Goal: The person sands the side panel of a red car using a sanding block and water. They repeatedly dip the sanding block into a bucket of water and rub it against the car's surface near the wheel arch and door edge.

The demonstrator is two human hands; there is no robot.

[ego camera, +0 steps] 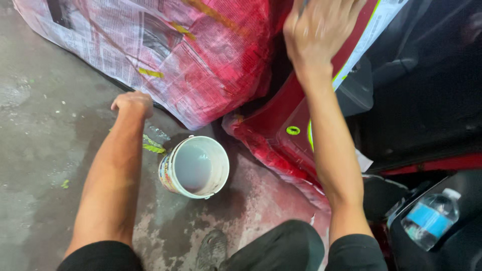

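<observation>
My left hand [132, 102] is curled into a fist and rests on the wet concrete floor [40, 150], beside the edge of a wheel wrapped in red-stained newspaper [165, 55]. My right hand [319, 32] is blurred and pressed flat against a red car body panel [281, 120], fingers spread upward; something thin and dark shows just above its fingers, and whether the hand holds it cannot be told. A white bucket [196, 167] with cloudy water stands on the floor between my arms.
A clear plastic water bottle with a blue label [431, 218] lies at the lower right on a dark surface. Yellow-green masking tape [293, 130] marks the red panel. Green tape scraps [152, 145] lie by the bucket. My dark shoe [211, 248] sits below the bucket.
</observation>
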